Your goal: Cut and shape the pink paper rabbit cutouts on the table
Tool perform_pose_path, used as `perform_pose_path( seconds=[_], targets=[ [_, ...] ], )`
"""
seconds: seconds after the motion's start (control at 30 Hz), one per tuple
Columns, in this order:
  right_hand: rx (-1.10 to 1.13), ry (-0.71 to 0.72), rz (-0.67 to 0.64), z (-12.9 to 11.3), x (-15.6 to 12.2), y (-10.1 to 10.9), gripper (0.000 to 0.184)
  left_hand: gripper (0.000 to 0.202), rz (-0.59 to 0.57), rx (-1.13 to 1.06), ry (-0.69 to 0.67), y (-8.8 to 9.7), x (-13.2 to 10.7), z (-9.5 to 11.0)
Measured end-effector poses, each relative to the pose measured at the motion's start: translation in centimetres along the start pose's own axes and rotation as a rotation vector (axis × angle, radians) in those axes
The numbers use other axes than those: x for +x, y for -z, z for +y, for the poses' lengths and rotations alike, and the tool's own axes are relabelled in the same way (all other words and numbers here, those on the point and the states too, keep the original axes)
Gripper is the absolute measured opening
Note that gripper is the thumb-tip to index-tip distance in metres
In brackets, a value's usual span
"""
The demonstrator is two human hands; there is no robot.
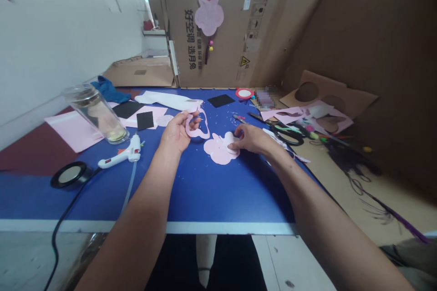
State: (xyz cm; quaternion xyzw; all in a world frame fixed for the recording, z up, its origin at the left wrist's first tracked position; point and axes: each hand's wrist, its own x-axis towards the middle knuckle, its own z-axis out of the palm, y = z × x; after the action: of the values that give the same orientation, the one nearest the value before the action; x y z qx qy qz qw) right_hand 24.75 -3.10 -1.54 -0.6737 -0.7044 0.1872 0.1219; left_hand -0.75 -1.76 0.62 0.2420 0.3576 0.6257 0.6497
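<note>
My left hand (177,131) is raised a little above the blue table (211,191), fingers curled round a pink cut-out outline strip (197,127). My right hand (251,138) rests on the table, its fingertips pinched on the right edge of a flat pink flower-like cut-out (220,149) that lies on the blue surface. The two hands are close together at the table's middle.
A white glue gun (119,156) with a cable lies left, by a clear glass jar (97,113) and a black tape roll (70,175). Black-handled scissors (283,132), pink scraps and black squares lie around. Cardboard walls stand behind, one bearing a pink ornament (209,15).
</note>
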Motion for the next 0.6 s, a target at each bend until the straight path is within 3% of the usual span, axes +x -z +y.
perform_pose_path(
  seconds=[0.13, 0.27, 0.43, 0.6],
  targets=[
    [0.046, 0.043, 0.019, 0.3, 0.2, -0.3, 0.056, 0.011, -0.002, 0.008, 0.001, -0.1, -0.1, -0.1],
    [0.085, 0.227, 0.079, -0.1, 0.4, -0.8, 0.065, 0.012, 0.007, 0.015, 0.005, -0.3, -0.2, -0.1],
    [0.062, 0.378, 0.064, -0.4, 1.3, -1.5, 0.049, 0.012, -0.015, 0.025, 0.011, -0.4, -0.1, -0.3],
    [-0.040, 0.359, 0.038, 0.5, 2.2, -1.1, 0.050, 0.012, -0.021, 0.034, 0.028, -0.4, -0.1, -0.6]
  ],
)
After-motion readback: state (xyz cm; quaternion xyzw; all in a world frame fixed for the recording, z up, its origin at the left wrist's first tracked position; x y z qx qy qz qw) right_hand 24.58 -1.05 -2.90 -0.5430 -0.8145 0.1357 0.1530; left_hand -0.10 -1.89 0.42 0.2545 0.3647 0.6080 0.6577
